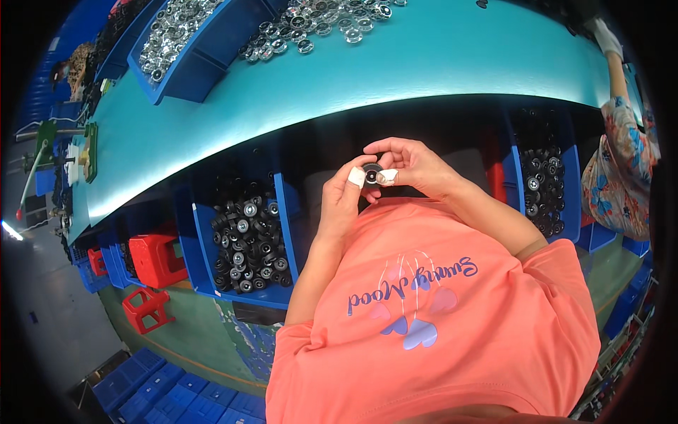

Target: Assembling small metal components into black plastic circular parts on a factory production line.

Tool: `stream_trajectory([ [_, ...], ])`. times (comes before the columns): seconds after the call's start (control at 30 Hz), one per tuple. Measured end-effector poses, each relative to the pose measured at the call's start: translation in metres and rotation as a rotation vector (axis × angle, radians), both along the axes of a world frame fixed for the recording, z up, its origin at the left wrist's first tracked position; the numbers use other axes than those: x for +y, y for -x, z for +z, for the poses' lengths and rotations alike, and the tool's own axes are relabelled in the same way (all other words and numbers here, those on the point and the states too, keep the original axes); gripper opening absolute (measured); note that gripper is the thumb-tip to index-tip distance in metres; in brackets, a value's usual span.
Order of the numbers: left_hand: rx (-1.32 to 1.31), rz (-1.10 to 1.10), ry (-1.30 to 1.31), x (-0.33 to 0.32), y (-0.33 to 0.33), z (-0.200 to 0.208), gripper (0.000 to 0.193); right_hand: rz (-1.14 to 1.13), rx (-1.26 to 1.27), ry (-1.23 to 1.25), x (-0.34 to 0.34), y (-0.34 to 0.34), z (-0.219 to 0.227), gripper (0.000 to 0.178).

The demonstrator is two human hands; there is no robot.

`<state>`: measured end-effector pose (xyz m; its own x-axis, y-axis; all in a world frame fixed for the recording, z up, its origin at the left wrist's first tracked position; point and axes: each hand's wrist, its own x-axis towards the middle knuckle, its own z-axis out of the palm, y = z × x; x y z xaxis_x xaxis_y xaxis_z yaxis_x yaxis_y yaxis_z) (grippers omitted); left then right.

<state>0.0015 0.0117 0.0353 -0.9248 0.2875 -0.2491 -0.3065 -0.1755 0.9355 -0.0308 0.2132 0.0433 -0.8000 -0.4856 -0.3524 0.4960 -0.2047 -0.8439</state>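
Note:
Between my two hands, close to my body, is a small round black wheel-like part [371, 169] with a lighter centre. My left hand [342, 191] grips it from the left, its thumb wrapped in white tape. From the right, my right hand [413, 166] pinches the same part, with white tape on that thumb too. The fingers behind the part are mostly hidden. To the left of my forearm, a blue bin [284, 226] holds many black wheel-like parts [247, 244] with metallic centres.
Ahead stretches a teal worktable [424, 67], bearing a pile of clear round pieces [325, 25] and a blue bin [194, 67] of them. Another blue bin [519, 184] of black parts stands at right, beside a co-worker's patterned sleeve [625, 134]. Red stools [157, 260] stand at left.

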Motion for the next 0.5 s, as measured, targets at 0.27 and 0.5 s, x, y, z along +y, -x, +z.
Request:
stream_trajectory([
  [0.27, -0.022, 0.084, 0.111, 0.005, -0.004, -0.003, 0.031, -0.012, 0.202, -0.153, -0.001, -0.012, 0.01, 0.036],
  [0.5, 0.269, 0.506, 0.849, -0.124, -0.005, 0.007, 0.032, -0.247, 0.843, -0.482, 0.081, 0.04, 0.107, 0.017],
])
